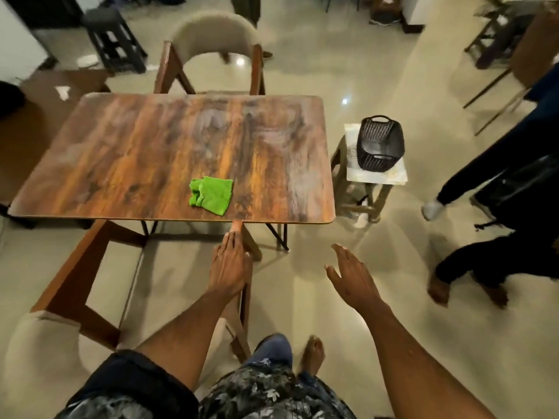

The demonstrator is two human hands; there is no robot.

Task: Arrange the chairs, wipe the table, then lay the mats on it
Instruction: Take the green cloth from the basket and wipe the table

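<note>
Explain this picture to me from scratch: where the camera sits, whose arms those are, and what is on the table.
The camera is worn on a person's head and looks down, so the two bare arms are the wearer's own. There is no machine here, only hands. The left hand rests on the wooden frame of the near chair, which stands at the near edge of the table. The right hand hangs open in the air and holds nothing. On the table lies one crumpled green cloth. A second chair stands at the far side. To the right, a black basket sits on a small stool. No mats are in view.
</note>
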